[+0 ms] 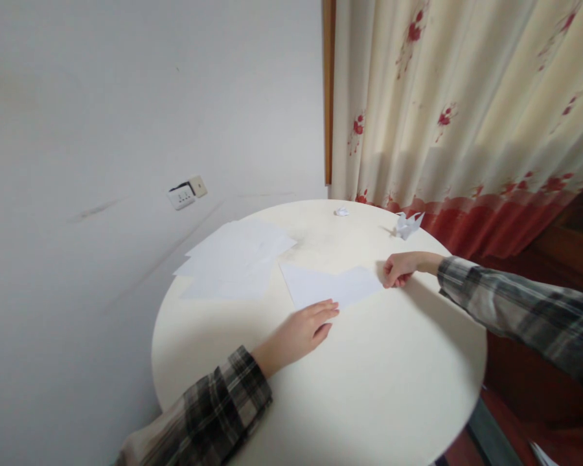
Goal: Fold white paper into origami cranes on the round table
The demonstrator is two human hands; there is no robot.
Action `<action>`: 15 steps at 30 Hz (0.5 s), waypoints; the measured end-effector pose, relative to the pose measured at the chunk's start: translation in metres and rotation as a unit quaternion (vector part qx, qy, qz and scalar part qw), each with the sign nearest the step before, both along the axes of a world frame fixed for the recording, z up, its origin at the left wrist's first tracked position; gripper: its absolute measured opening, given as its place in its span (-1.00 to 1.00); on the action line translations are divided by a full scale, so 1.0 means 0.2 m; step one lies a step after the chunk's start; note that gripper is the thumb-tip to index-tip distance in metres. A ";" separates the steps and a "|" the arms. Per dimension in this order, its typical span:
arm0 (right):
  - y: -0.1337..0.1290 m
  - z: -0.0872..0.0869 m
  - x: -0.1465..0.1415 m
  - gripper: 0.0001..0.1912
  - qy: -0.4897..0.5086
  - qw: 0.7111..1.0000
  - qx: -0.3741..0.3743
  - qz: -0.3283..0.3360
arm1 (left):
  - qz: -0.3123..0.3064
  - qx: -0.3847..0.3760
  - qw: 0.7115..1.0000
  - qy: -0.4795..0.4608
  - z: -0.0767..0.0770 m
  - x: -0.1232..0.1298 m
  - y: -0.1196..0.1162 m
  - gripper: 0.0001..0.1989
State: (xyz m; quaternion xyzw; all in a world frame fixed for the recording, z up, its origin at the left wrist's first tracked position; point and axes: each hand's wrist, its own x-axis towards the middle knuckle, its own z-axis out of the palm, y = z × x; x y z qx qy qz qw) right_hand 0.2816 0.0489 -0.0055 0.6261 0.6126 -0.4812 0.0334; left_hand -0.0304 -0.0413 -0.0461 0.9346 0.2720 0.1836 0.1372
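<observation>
Head view: one white sheet (328,285), its far edge notched, lies on the round worktop (364,388) between the two hands; a loose spread of paper (236,259) lies just to its left. Left hand (304,331) rests on the near edge, fingers extended and together; its grip is slack, pinching nothing visible. Right hand (400,268) is curled at the sheet's right tip; whether its grip pinches the paper cannot be told. Farther back sit a folded paper piece (407,226) and a small crumpled paper (341,211). Handling, as judged: very light, thin, pliable, liable to slide, easily creased or torn. Advisable hold: flat fingers along the near edge, light pinch at a corner.
</observation>
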 end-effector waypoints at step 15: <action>-0.04 -0.04 -0.05 -0.70 0.126 0.960 0.250 0.015 | 0.011 0.081 0.996 0.043 0.08 0.11 0.09 -0.72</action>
